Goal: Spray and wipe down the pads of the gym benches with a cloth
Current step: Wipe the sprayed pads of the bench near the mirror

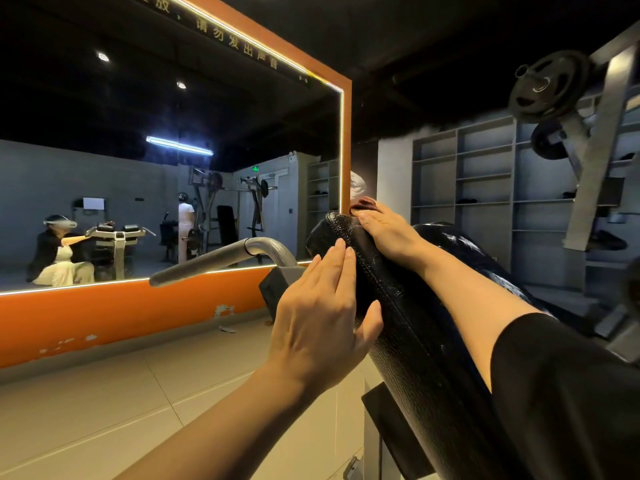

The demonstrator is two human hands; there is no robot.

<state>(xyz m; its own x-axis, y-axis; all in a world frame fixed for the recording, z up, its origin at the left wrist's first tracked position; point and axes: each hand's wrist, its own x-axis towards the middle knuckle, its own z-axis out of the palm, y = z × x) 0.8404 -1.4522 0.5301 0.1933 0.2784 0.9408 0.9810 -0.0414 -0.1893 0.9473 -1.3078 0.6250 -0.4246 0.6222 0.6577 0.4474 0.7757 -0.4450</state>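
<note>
This is a dim gym with a pale tiled floor (104, 393) and a black ceiling. A long black pad (426, 341) on a gym machine slants up through the middle of the view, and everything else sits around it.

Closest to us, on the right side of the pad, a forearm in a black sleeve (561, 393) lies along the pad's top. On the left side of the pad is the left hand (322, 306). Its fingers are straight and close together, and they lie flat against the pad's side. The thumb presses the pad too. This hand holds nothing.

Further up, at the top end of the pad, is the right hand (384, 230). It curls over the pad's edge and grips a dark red cloth (363, 203). The cloth is bunched up under the fingers, right on the top corner of the pad. Only a small bit of it sticks out. The two hands are apart, one low on the pad's side and one at its top end.

Just left of the pad, a bent grey metal handle (221, 259) pokes out from the machine.

Behind the pad on the left, a big mirror (156, 150) with an orange frame and a glowing edge hangs on the wall. It shows a seated person in a headset reaching to a machine, and another person standing further back.

Behind the pad on the right stand grey shelves (485, 188). Above the pad on the right, round black weight plates (550, 86) hang on a grey frame.
</note>
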